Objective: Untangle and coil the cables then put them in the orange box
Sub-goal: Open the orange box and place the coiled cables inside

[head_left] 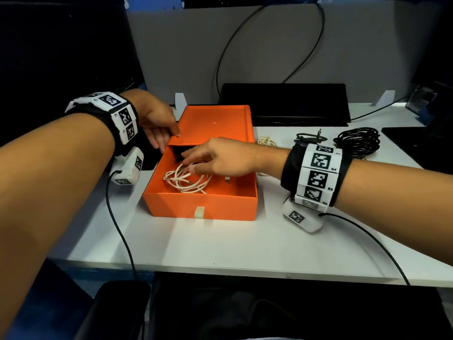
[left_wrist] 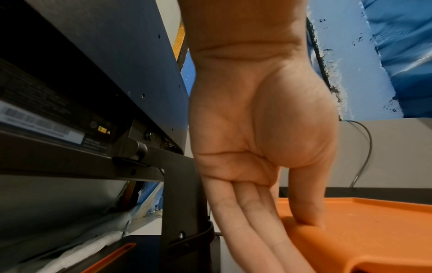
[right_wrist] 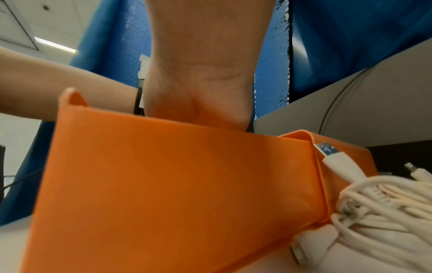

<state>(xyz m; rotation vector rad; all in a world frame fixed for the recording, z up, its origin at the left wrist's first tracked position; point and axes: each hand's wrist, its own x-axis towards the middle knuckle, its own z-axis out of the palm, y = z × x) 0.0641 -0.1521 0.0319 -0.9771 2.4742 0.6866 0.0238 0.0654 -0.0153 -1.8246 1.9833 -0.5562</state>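
left hand (head_left: 157,123) pinches the orange box (head_left: 201,204) sleeve steady; right hand (head_left: 220,159), fingers loosely spread, settles the white cable (head_left: 186,180) inside.

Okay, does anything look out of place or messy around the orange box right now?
Mostly the white cable in the orange box: its loops look loose and uneven, not a neat coil. A second white cable lies outside against the box's wall, and a black cable bundle waits on the table.

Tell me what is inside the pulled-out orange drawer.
A loosely coiled white cable lies in the orange drawer, with the right hand reaching over it. A small connector shows beside it. The part under the sleeve is hidden.
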